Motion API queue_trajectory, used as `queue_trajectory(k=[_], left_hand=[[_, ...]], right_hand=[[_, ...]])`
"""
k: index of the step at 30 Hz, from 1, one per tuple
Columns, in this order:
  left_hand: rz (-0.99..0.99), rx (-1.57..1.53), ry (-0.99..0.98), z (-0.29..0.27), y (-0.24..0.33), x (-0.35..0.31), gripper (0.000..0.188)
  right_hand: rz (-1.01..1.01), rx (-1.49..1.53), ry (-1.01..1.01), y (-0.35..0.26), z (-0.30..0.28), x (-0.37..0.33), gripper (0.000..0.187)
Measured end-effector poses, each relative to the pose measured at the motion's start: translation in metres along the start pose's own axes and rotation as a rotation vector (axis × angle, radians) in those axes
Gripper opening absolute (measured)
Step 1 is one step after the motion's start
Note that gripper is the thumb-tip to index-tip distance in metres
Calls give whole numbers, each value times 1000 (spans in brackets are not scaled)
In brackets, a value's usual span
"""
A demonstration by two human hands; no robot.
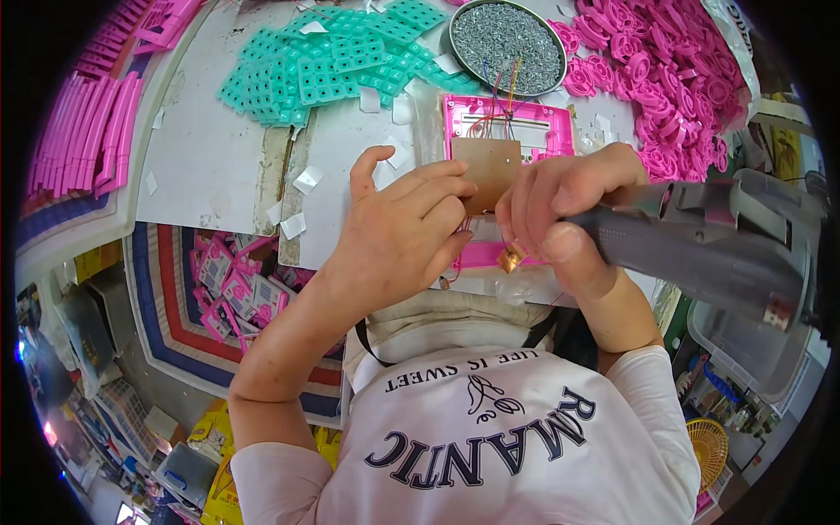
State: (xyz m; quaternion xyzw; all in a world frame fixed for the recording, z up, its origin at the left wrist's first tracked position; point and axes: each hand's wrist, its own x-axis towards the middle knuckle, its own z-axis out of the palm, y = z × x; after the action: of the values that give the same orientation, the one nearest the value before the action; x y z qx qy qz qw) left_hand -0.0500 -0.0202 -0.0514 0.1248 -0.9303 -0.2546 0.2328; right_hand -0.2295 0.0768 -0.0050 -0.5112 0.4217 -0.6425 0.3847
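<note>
A brown circuit board (486, 171) lies on a pink plastic housing (562, 118) at the table's near edge, with thin coloured wires (507, 101) rising from its far side. My left hand (402, 214) holds the board's left edge with bent fingertips, its little finger sticking out. In my right hand (577, 197), closed over the board's right side, is a dark grey power screwdriver (709, 249); its body slants up to the right and its tip is hidden behind my fingers. Just below these fingers hangs a small copper-coloured piece (509, 258).
Teal keypad sheets (341, 66) spread over the far table beside a round tin of screws (507, 44). Pink ring-shaped parts (656, 79) heap up at far right. Pink strips (83, 136) stack at left, above a striped bin (175, 297) of pink assemblies. White scraps (306, 180) dot the table.
</note>
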Motion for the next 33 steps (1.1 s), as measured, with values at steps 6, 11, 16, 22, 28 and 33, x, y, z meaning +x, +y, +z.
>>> queue_trajectory(k=[6, 11, 16, 22, 28, 33], left_hand=[[-12, -62, 51, 3, -4, -2, 18], [-54, -110, 147, 11, -5, -2, 16], [-118, -197, 205, 16, 10, 0, 16], [-110, -200, 232, 17, 9, 0, 21], [-227, 12, 194, 7, 16, -4, 26], [-162, 76, 118, 12, 26, -14, 27]], right_hand=[[-5, -143, -99, -4, 4, 0, 31], [-5, -17, -136, -8, -3, 13, 32], [-50, 165, -166, -28, -4, 22, 37], [-54, 147, -124, -24, 4, 22, 36], [-88, 115, -80, 4, -1, 41, 28], [-139, 12, -79, 27, -4, 54, 21]])
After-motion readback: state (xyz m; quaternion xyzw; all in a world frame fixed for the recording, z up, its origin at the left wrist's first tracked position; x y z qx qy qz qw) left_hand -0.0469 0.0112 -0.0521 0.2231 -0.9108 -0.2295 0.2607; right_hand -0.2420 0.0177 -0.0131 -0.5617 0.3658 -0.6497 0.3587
